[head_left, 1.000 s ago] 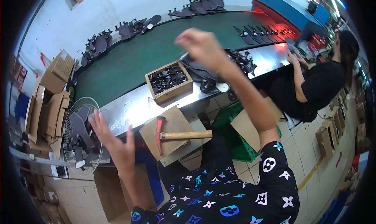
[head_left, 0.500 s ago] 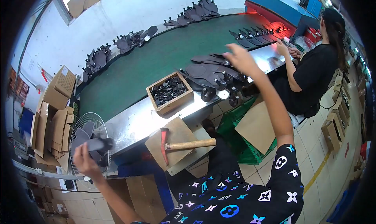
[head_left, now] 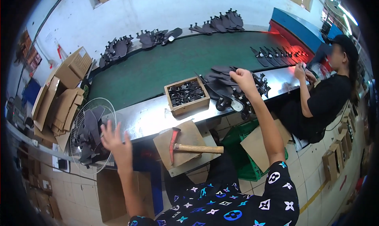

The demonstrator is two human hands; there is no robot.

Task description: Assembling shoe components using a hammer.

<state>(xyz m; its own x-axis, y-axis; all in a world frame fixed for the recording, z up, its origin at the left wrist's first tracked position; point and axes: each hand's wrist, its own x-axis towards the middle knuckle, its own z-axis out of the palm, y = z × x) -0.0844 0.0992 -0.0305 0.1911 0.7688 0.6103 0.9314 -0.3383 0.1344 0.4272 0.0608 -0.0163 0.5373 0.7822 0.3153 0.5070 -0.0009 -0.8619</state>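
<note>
My left hand [head_left: 117, 142], fingers spread and holding nothing, is raised beside a round wire basket [head_left: 111, 103]. Dark grey shoe soles [head_left: 92, 123] with black heels are heaped in that basket. On the right, my right hand [head_left: 243, 81] reaches over a pile of similar shoe soles [head_left: 215, 85] on the metal table edge. Its fingers are curled together at the end of a sole [head_left: 225, 69], which they seem to pinch; the fingertips partly hide the contact. Between my arms a hammer [head_left: 197, 148] with a red head and wooden handle lies on a brown board [head_left: 164, 141].
A wooden box [head_left: 189, 108] of small black heel pieces stands on the metal edge. Behind it runs a green belt [head_left: 158, 70], with soles along its far side. A co-worker [head_left: 331, 91] sits at right. Green crate [head_left: 233, 141] below; cardboard [head_left: 65, 111] at left.
My left hand has let go of a sole over the wire basket and moved right, fingers spread. My right hand has come down onto the sole pile and closed. The view has shifted.
</note>
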